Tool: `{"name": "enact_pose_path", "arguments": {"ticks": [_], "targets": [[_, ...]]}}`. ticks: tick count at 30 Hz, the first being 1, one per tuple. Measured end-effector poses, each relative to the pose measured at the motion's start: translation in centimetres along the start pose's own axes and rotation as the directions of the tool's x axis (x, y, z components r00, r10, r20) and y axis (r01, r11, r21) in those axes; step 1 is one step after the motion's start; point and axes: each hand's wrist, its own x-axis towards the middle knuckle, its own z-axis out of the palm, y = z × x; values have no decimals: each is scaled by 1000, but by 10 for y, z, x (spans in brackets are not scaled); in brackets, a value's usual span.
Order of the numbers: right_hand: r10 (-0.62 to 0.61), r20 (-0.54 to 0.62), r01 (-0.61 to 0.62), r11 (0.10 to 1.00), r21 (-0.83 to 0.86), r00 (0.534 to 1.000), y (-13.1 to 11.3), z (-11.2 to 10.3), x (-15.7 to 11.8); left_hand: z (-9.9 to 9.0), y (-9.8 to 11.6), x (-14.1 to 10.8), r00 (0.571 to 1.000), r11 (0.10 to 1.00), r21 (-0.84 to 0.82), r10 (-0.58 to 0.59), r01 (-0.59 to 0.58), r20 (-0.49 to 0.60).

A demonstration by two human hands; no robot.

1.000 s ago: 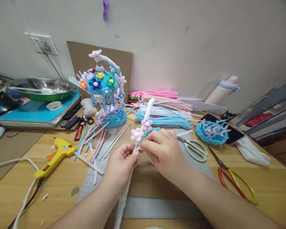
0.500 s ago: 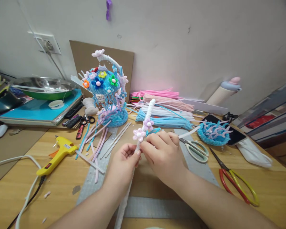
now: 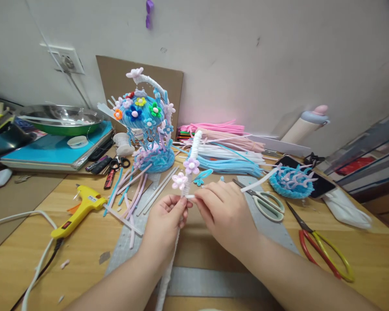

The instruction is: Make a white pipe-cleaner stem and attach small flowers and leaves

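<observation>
Left hand (image 3: 168,216), lower middle of frame, is nearly closed: thumb against curled forefinger, pinching the white-wrapped stem (image 3: 197,144) just below its two pale pink flowers (image 3: 191,165). Stem stands almost upright in mid-frame, tip up near the bundles, lower end running down past the wrist to the bottom edge. Grip that low probably steadies the stem and leaves the flowers uncrushed.

Right hand (image 3: 225,207), just right of it, is palm down, fingers bent together, thumb and fingertips pinching a short bit of white strip (image 3: 189,196) that reaches across to the stem at the left fingertips. Looks drawn sideways, maybe to keep it taut. White length poking out past the knuckles is likely the same strip; the palm hides the join. Small blue flower (image 3: 199,182) sits beside the stem; can't tell whether it's attached.

Tabletop (image 3: 84,259) around: yellow glue gun (image 3: 79,211) lower left and pale-handled scissors (image 3: 269,207) right of centre, both seemingly parked to the sides for easy reach. Pipe-cleaner bundles (image 3: 228,165) are laid in rows by colour at the back, presumably for easy picking. Blue flowered piece (image 3: 142,114) stands upper left, well apart from both hands.
</observation>
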Motion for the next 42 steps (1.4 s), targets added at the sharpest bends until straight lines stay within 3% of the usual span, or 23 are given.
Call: {"name": "enact_pose_path", "arguments": {"ticks": [6,24,30,42], "targets": [[-41,-13,41,999,6,999,0,0,1,-2,-9,2,1000,999,29,16,-15,-4],[34,105,-54,979,197,994,4,1,5,-2,-10,0,996,995,58,80,-82,33],[25,154,-63,968,243,988,6,0,3,-1,-9,-1,999,999,-10,41,-41,8],[9,63,-12,998,56,998,2,2,6,1,-9,-4,999,999,-8,35,-35,34]]}}
